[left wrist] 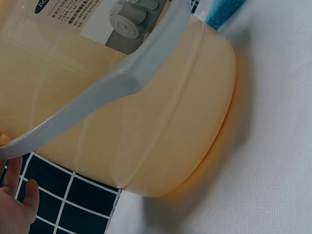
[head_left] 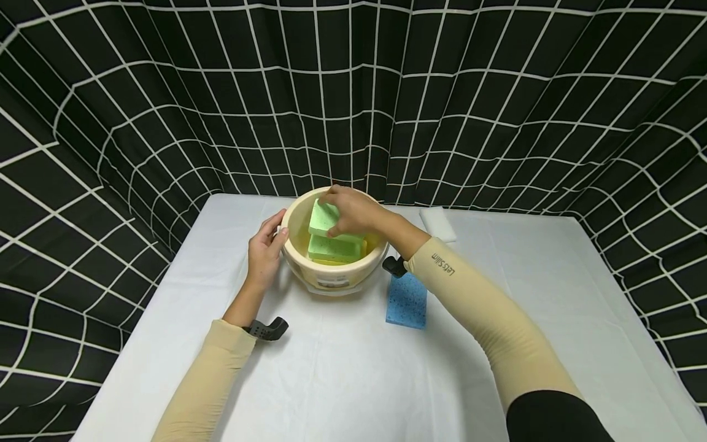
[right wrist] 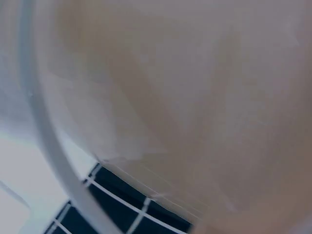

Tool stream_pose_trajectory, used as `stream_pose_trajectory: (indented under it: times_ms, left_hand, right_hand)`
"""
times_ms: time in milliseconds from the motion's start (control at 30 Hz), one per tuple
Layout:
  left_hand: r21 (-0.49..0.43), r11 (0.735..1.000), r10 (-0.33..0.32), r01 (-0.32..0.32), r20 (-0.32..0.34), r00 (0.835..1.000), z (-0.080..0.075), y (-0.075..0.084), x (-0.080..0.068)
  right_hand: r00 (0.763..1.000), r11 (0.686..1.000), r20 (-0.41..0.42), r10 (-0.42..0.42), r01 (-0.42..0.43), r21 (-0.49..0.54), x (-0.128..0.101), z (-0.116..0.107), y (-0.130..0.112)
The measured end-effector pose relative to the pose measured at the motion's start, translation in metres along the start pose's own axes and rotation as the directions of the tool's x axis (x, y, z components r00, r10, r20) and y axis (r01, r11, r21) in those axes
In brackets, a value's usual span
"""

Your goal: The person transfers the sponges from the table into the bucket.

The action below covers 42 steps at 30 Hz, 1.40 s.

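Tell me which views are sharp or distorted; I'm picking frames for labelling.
Head view: evenly lit and sharp, but the lens bends the curtain grid strongly; the right hand on the green sponge reads clearly. Left wrist view: sharp, the bucket throwing a soft shadow on the table. Right wrist view: badly blurred, only the bucket wall and grey handle recognisable.

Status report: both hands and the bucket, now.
Right hand grips green sponge inside bucket. Left hand steadies bucket's side. Nothing blocking; blue sponge lies alongside.
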<state>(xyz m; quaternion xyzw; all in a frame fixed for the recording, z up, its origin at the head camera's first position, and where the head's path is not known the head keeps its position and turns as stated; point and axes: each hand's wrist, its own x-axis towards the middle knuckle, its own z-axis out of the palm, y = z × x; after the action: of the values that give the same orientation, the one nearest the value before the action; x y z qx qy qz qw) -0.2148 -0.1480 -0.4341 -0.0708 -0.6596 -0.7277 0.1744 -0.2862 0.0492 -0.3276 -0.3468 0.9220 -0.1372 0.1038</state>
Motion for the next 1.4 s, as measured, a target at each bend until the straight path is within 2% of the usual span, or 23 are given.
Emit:
stream_pose_trajectory:
  times_ms: [300, 667, 933, 1133, 1300, 1400]
  left_hand:
    - [0.008, 1.0, 0.001, -0.001, 0.003, 1.0, -0.001, -0.001, 0.0]
    - [0.023, 1.0, -0.005, 0.005, 0.009, 1.0, -0.001, -0.003, 0.002]
    - [0.015, 1.0, -0.017, 0.017, 0.005, 1.0, 0.0, 0.0, 0.001]
    - [0.02, 1.0, -0.01, 0.009, 0.012, 1.0, 0.0, 0.0, 0.001]
    - [0.02, 1.0, -0.009, 0.009, 0.012, 1.0, 0.0, 0.001, 0.0]
    - [0.023, 1.0, -0.007, 0.007, 0.003, 1.0, 0.0, 0.001, 0.0]
  right_hand:
    - [0.999, 0.997, -0.029, -0.027, 0.025, -0.07, 0.005, 0.022, 0.009]
    - [0.998, 0.989, -0.019, -0.06, 0.057, -0.137, 0.005, 0.032, 0.008]
    - [0.996, 0.992, 0.082, -0.047, 0.056, -0.109, 0.006, 0.034, 0.008]
    - [0.993, 0.992, 0.115, -0.017, 0.031, -0.122, 0.006, 0.033, 0.009]
    - [0.993, 0.992, 0.12, -0.017, 0.032, -0.126, 0.006, 0.034, 0.009]
    - [0.997, 0.994, 0.075, -0.033, 0.04, -0.101, 0.007, 0.034, 0.008]
